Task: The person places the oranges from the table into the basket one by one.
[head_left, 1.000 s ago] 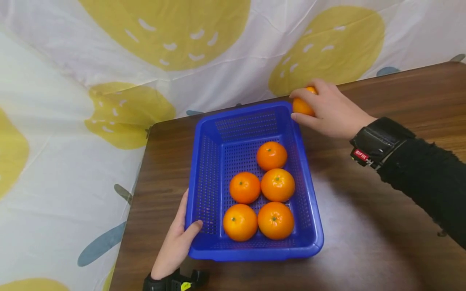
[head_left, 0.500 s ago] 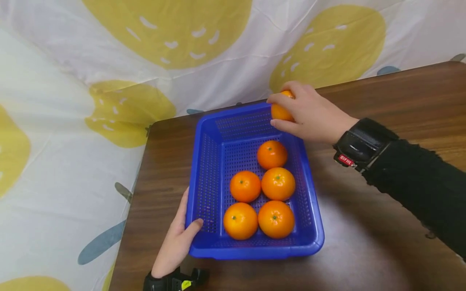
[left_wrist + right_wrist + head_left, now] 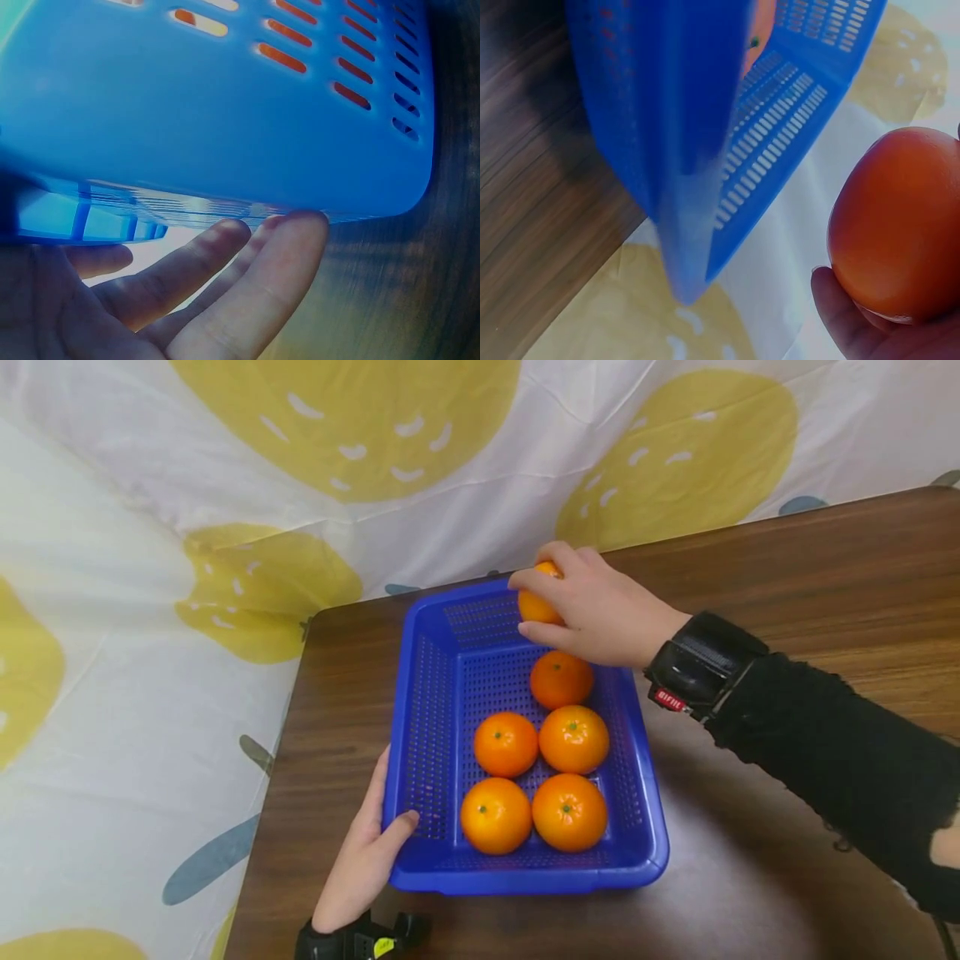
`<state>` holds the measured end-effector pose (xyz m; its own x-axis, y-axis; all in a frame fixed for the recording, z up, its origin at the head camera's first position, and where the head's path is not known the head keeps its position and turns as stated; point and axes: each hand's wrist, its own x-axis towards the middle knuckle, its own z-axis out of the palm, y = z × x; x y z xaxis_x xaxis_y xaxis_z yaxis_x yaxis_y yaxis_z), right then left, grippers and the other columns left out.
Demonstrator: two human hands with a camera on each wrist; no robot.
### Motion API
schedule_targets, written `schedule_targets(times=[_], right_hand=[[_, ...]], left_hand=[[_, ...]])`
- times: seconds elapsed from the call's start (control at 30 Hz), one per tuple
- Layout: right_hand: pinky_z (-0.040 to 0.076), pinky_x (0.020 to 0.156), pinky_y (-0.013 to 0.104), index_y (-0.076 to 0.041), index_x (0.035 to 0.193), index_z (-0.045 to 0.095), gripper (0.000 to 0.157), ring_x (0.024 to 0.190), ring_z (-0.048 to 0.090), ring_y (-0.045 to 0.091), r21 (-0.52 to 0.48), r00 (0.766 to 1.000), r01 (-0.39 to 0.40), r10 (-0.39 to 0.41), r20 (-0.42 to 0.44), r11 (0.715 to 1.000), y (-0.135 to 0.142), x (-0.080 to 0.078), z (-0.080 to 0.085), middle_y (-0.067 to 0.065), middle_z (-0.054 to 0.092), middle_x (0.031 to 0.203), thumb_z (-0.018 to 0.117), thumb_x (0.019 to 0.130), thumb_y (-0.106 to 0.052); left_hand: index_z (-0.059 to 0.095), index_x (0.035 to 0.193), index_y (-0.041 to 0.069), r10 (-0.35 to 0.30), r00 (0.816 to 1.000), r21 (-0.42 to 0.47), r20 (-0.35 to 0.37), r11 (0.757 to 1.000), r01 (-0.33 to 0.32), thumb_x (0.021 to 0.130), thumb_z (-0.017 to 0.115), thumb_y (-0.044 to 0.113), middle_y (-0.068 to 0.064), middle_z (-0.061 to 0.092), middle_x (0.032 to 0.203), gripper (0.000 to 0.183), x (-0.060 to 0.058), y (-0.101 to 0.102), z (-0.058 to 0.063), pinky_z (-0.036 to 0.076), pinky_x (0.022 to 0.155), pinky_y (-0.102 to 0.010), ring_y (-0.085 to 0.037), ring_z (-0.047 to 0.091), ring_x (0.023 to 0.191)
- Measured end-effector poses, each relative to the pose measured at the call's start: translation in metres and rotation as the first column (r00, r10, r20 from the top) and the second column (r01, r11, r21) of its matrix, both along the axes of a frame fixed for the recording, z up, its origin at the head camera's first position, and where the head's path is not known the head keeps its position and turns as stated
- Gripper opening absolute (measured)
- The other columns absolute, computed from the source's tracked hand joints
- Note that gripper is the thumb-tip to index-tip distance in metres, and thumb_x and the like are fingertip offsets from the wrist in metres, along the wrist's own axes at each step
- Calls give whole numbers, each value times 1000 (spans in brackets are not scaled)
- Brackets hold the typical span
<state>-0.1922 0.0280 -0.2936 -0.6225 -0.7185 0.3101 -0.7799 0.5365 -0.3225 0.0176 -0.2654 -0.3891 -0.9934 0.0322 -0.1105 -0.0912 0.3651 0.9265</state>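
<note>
My right hand (image 3: 596, 610) holds an orange (image 3: 538, 607) above the far end of a blue plastic basket (image 3: 528, 881). In the right wrist view the held orange (image 3: 900, 225) sits in the fingers, apart from the basket wall (image 3: 671, 150). Several oranges lie on the basket floor, mostly toward the near right; the farthest one (image 3: 561, 681) is just below the right hand. My left hand (image 3: 363, 860) grips the basket's near left side, thumb over the rim. In the left wrist view its fingers (image 3: 262, 292) touch the outside of the basket.
The basket stands on a dark brown wooden table (image 3: 787, 602). Behind and to the left hangs a white cloth (image 3: 480, 535) with a yellow fruit print, close to the table's far edge. Inside the basket, the left and far parts of the floor (image 3: 487, 677) show bare mesh.
My right hand has carried the orange leftward from beyond the basket's far right corner to over its far end. The left hand and the basket have stayed in place.
</note>
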Motion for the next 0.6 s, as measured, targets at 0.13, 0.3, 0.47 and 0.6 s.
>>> schedule_targets(times=[0.13, 0.3, 0.47, 0.6], right_hand=[[48, 80, 46, -20, 131, 47, 48, 104, 38, 35, 1, 1000, -10, 10, -6, 1000, -9, 2, -1, 17, 38, 126, 50, 89, -45], [48, 79, 44, -21, 130, 48, 47, 105, 38, 33, 2, 1000, -29, 29, -3, 1000, -18, 5, -2, 16, 38, 126, 51, 89, -45], [47, 81, 45, -21, 130, 48, 47, 105, 39, 33, 7, 999, -46, 46, 6, 999, -26, 7, -3, 16, 39, 127, 50, 89, -46], [48, 80, 42, -21, 130, 48, 48, 103, 39, 30, 9, 999, -52, 52, 4, 999, -33, 8, -5, 14, 40, 125, 50, 89, -46]], left_hand=[[12, 147, 36, -5, 1000, 6, -5, 1000, 5, 90, 44, 2, -3, 23, 151, 74, 0, 0, 0, 46, 86, -61, -32, 45, 117], [12, 147, 36, -2, 1000, 1, -7, 1000, 2, 90, 44, 2, -2, 24, 151, 74, 1, 0, 1, 46, 86, -60, -32, 45, 117], [12, 147, 36, -1, 1000, -6, -6, 1000, 1, 90, 44, 1, -3, 24, 151, 75, 2, 1, 1, 47, 84, -60, -33, 46, 116], [12, 147, 37, -1, 1000, -1, -2, 1000, 1, 90, 44, 2, -4, 23, 151, 74, 2, 2, 1, 47, 83, -59, -33, 46, 116]])
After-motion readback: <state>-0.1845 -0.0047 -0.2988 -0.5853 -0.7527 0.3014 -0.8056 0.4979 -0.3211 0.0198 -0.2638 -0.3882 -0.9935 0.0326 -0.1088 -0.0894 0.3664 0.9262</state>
